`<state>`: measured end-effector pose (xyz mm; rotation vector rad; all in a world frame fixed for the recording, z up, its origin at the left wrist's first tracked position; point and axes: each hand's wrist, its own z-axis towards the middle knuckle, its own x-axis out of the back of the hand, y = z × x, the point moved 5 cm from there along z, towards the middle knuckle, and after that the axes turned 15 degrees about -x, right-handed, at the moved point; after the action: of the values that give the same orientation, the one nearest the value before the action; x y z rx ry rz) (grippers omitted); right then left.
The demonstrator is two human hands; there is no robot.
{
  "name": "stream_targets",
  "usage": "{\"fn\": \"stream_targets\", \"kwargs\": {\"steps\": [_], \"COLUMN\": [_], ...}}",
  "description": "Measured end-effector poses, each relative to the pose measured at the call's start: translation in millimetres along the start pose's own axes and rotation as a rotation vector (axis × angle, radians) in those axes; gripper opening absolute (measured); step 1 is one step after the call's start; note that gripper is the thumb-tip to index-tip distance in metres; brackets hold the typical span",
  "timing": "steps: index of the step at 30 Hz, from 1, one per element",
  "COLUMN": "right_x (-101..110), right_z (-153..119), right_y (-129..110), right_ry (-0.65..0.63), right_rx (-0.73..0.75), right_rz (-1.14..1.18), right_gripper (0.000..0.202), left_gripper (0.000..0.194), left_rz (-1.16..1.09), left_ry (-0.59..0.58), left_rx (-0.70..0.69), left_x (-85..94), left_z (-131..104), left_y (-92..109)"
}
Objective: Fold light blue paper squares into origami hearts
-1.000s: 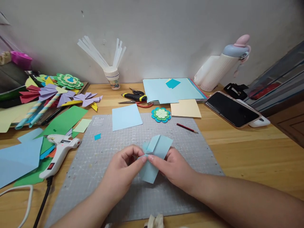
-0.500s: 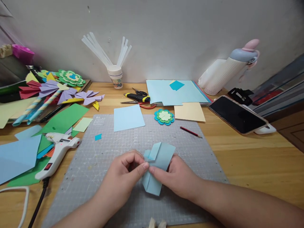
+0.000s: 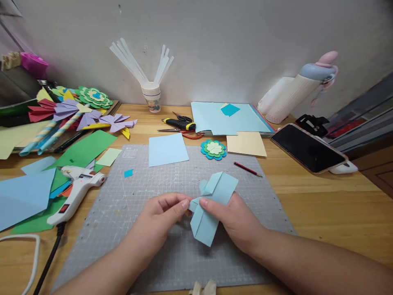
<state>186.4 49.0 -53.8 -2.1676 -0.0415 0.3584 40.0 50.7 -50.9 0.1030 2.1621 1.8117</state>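
Note:
A light-blue folded paper (image 3: 206, 233), creased into flaps with a small pointed tab on its left side, is held up over the grey cutting mat (image 3: 245, 262). My right hand (image 3: 236, 217) grips it from the right, thumb on the front and the other fingers hidden behind. The thumb and fingers of my left hand (image 3: 167, 213) are pinched at the small tab on the paper's left edge. Beyond my hands, a light-blue square sheet (image 3: 168, 150) and a layered paper flower (image 3: 214, 150) rest on the mat.
A hot glue gun (image 3: 76, 190) lies left on coloured sheets. Scissors and a cutter (image 3: 179, 124) sit behind the mat, beside a paper stack (image 3: 215, 119). A pencil (image 3: 248, 169), phone (image 3: 308, 147), bottle (image 3: 294, 94) and cup of white sticks (image 3: 152, 100) stand or lie around.
The folded paper has moved slightly up and right with my right hand. My left fingers have shifted to the paper's left edge, and the small tab now shows more.

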Motion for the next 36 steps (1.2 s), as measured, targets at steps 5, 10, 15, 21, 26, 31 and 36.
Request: {"fn": "stream_targets", "kwargs": {"steps": [5, 10, 15, 21, 26, 31, 36], "right_x": [2.8, 5.1, 2.9, 3.8, 3.6, -2.2, -0.2], "right_z": [1.0, -0.5, -2.9, -3.2, -6.9, -9.6, -7.4], "right_y": [-2.0, -4.9, -2.6, -3.9, -9.1, -7.6, -4.1], "right_ry": [0.048, 0.084, 0.038, 0.059, 0.113, 0.046, 0.039], "right_rx": [-0.004, 0.023, -0.009, 0.022, 0.094, 0.075, 0.053], "right_rz": [0.058, 0.017, 0.050, 0.009, -0.085, -0.130, -0.089], "right_gripper": [0.025, 0.022, 0.023, 0.022, 0.017, 0.016, 0.019], "left_gripper": [0.025, 0.027, 0.027, 0.022, 0.025, 0.021, 0.025], "left_rz": [-0.082, -0.099, -0.100, -0.101, -0.101, -0.107, -0.091], "left_ry": [-0.011, -0.015, -0.013, 0.008, -0.006, 0.011, 0.013], "left_rx": [0.030, 0.065, 0.078, 0.087, 0.084, 0.076, 0.104], "left_x": [0.7, 0.2, -0.6, -1.2, -4.5, -4.0, -1.8], "left_z": [-1.8, -2.0, -0.5, 0.2, 0.2, -1.7, -1.0], "left_y": [-3.8, -6.4, -8.4, -5.4, -2.4, -3.2, -6.0]}}
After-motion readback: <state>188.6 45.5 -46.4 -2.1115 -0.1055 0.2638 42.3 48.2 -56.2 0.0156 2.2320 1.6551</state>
